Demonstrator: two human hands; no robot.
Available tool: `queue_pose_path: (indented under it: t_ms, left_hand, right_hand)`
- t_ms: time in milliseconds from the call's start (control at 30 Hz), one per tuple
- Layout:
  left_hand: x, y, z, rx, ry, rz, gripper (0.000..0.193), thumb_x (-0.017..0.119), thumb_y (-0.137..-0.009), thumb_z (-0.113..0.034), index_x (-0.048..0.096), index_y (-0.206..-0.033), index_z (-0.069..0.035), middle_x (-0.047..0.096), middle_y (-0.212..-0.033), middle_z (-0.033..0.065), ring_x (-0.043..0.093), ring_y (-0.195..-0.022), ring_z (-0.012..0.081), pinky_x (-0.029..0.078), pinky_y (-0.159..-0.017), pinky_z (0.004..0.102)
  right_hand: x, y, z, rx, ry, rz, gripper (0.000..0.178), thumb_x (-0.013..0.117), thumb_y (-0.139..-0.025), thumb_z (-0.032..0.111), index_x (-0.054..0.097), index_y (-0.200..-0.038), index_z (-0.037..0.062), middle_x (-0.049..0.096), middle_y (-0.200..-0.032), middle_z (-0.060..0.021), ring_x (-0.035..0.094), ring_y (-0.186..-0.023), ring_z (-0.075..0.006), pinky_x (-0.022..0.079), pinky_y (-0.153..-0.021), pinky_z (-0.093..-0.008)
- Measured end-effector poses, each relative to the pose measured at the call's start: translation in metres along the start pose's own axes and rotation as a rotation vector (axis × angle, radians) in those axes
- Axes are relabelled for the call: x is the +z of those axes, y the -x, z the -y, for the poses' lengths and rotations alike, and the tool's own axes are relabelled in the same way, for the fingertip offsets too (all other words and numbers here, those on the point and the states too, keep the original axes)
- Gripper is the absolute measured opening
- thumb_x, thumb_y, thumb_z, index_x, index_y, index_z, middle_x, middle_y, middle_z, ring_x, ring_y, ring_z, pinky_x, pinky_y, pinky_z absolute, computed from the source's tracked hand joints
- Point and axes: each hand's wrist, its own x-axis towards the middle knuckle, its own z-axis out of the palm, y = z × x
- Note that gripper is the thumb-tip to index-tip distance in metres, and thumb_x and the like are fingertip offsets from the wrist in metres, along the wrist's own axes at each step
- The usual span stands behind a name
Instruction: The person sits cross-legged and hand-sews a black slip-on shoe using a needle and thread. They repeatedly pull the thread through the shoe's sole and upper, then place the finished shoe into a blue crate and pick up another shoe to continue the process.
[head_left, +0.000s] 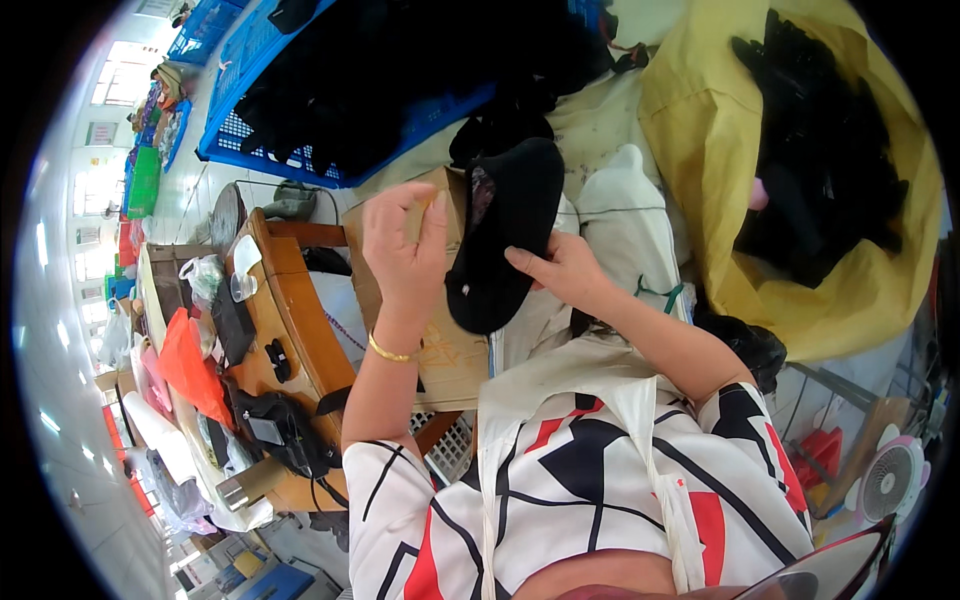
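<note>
My right hand point(568, 272) grips a black cloth shoe point(512, 225) by its side, thumb on top and fingers underneath. The shoe is tilted, and a patterned lining shows along its opening. A small pale speck sits near its lower end. Left of the shoe, my left hand point(405, 240) is raised with thumb and forefinger pinched together. Whatever may be between those fingertips is too small to make out. Below both hands lies a brown cardboard sheet point(452, 350). More black pieces point(505, 130) lie just beyond the shoe.
A blue plastic crate point(225, 135) heaped with black items stands at the far left. On the right, a large yellow sack point(700, 130) holds more black pieces. White cloth sacks point(625, 215) lie between them. A wooden bench point(300, 290) with a black bag point(280, 435) stands left; a fan point(890, 478) is lower right.
</note>
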Motion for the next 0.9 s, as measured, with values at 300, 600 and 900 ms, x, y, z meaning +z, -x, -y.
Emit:
queue_pose_path:
  t_ms: [300,600,900]
  left_hand:
    - [0.022,0.020,-0.022,-0.718,0.999,0.251,0.035,0.068,-0.093,-0.007,0.059,-0.124,0.005,0.068,-0.109,0.0067,0.064,-0.098,0.0120,0.052,-0.089,0.0259]
    - [0.012,0.028,-0.009,-0.808,1.040,0.376,0.035,0.067,-0.090,-0.001,0.060,-0.124,0.004,0.067,-0.107,0.0048,0.062,-0.094,0.0098,0.051,-0.087,0.0245]
    - [0.021,0.031,0.001,-0.819,0.974,0.491,0.034,0.069,-0.088,0.000,0.061,-0.122,0.004,0.066,-0.104,0.0025,0.060,-0.093,0.0076,0.051,-0.083,0.0227]
  right_hand:
    - [0.009,-0.003,-0.020,-0.169,0.280,-0.006,0.038,0.071,-0.089,0.020,0.060,-0.120,-0.0011,0.070,-0.092,-0.0111,0.065,-0.073,-0.0194,0.053,-0.072,-0.0322]
    - [-0.026,0.010,-0.013,0.022,-0.076,-0.020,0.031,0.049,-0.104,0.025,0.058,-0.122,0.0015,0.066,-0.108,-0.0064,0.068,-0.079,-0.0151,0.055,-0.067,-0.0274]
    - [-0.036,0.018,0.020,0.100,-0.191,0.022,0.048,0.050,-0.103,0.041,0.057,-0.123,-0.0018,0.064,-0.106,-0.0098,0.069,-0.079,-0.0170,0.056,-0.063,-0.0272]
